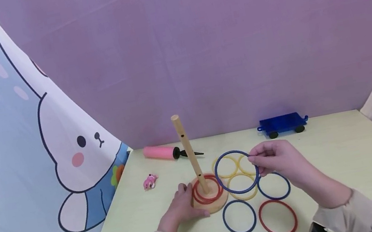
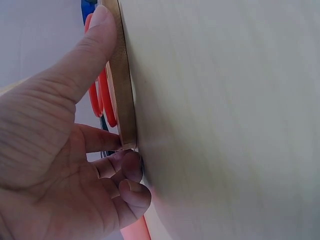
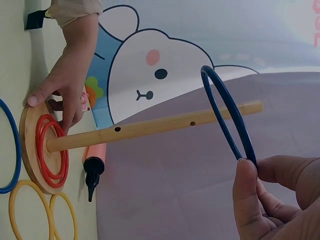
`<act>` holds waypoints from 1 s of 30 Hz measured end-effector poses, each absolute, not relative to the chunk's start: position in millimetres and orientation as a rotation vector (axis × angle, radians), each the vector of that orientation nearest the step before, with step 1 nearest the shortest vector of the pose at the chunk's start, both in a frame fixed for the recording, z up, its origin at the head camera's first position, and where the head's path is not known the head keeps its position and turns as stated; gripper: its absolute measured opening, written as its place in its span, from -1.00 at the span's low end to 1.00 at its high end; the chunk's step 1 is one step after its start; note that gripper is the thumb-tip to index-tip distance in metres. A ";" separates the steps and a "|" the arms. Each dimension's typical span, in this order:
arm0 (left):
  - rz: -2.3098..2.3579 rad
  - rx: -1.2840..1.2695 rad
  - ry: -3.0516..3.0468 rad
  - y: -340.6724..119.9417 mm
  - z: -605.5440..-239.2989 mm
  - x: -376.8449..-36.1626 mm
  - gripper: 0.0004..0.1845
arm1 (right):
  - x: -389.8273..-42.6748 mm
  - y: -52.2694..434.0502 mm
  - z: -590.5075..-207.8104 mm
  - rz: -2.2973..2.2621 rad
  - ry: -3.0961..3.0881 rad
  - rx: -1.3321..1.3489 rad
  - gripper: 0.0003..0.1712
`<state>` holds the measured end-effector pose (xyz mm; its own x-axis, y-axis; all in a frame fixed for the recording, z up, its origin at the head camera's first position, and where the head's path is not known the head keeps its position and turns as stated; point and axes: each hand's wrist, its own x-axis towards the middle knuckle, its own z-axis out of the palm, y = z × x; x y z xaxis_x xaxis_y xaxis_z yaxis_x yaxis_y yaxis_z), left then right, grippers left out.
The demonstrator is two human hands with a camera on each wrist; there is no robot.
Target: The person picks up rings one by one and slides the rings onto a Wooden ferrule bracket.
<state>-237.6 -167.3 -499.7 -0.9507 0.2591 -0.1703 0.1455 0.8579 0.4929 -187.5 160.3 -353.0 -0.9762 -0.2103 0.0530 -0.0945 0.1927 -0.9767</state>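
the right hand [image 1: 279, 159] pinches a thin blue ring [image 1: 236, 172] at its right edge, held upright just right of the peg [image 1: 189, 153]. it looks light, stiff, slippery. the left hand [image 1: 181, 208] grips the wooden base [image 1: 220, 203] at its left rim.

Pink pump [image 1: 161, 152]; pink toy [image 1: 150, 181]; blue wagon [image 1: 282, 124].

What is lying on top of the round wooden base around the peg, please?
Red rings lie on the wooden base around the peg; at least two show. The left hand covers the base's near-left edge.
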 end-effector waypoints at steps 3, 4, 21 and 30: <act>0.720 0.315 2.802 -167.5 -499.0 -237.7 0.22 | -188.0 157.3 -350.9 -1.922 2.339 -0.312 -0.69; 0.720 0.312 2.800 -167.5 -498.8 -237.8 0.22 | -188.1 156.4 -350.0 -1.923 2.335 -0.320 -0.68; 0.729 0.313 2.798 -168.5 -499.6 -238.8 0.19 | -191.2 143.1 -333.4 -1.931 2.337 -0.384 -0.72; 0.681 0.310 2.807 -167.8 -497.6 -238.8 0.23 | -196.3 136.8 -326.5 -1.961 2.329 -0.421 -0.72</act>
